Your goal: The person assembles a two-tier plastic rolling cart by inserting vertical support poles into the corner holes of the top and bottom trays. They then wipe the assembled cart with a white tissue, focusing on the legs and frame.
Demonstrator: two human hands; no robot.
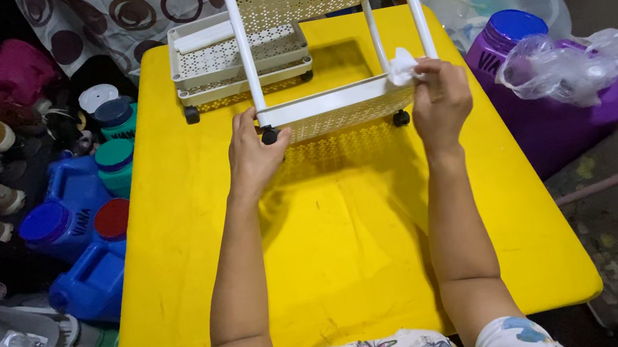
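The right hand (441, 99) pinches a small white cloth (401, 66) against the rear post of a white perforated cart (331, 103). The left hand (254, 153) clasps the cart's lower front corner, beside a black wheel (269, 134). The cart lies tipped on the yellow surface (348, 259), between both grips. A loose perforated tray (235, 56) sits behind it. Blue jugs (76, 229) crowd the floor at left; a purple jug (531, 103) stands at right.

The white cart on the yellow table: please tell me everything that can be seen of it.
The white cart looks like painted metal, with perforated trays, thin white posts and small black wheels. It stands on the yellow table. The left hand grips its lower tray's rim; the right hand presses a white cloth against a post.
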